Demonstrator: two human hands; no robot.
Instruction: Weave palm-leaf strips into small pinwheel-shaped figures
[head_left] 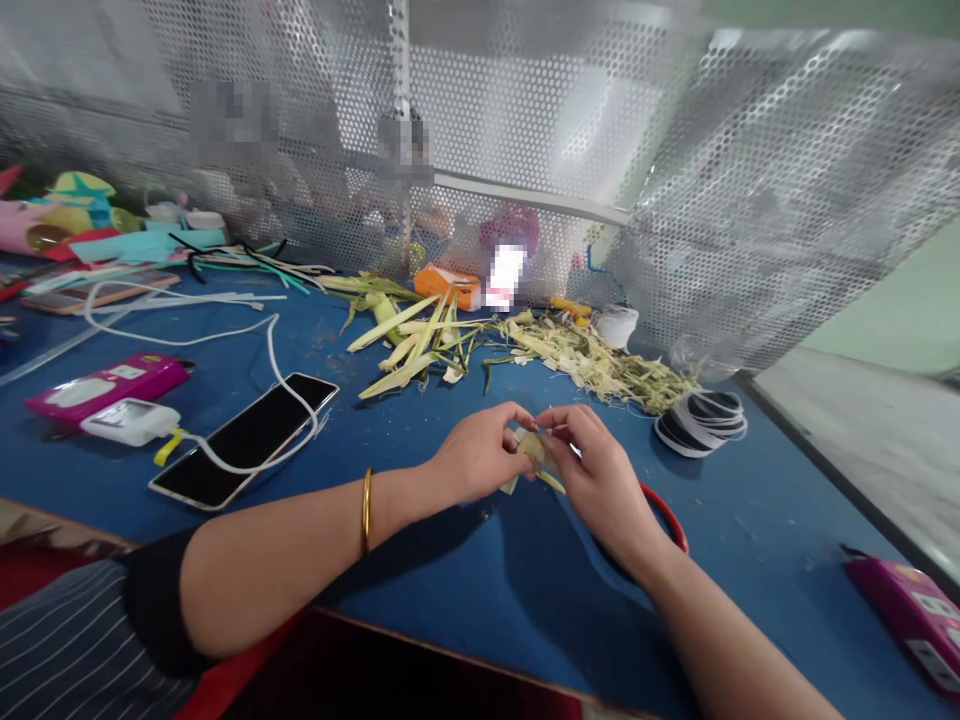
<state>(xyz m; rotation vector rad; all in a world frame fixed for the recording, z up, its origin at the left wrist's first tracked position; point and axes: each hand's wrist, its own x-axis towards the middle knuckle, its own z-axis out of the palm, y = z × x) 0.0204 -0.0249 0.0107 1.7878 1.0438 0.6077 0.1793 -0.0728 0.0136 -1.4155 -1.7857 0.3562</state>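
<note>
We worked at a blue-topped bench (450, 620). Behind the bench stood a perforated metal screen (787, 200), braced by an upright post (403, 120). Right of the bench we saw a pale green wall (907, 300) and grey floor (862, 440) in soft daylight.

Both hands are pinching one little folded leaf strip (534, 450) over the middle of the blue desk (465, 600), with the left hand (480, 455) and right hand (600, 480) meeting fingertip to fingertip on it. Loose leaves (420, 340) and shredded bits (600, 365) are heaped by the far edge. A phone (244, 440) lies toward the left edge, and tape rolls (701, 420) toward the right.
</note>
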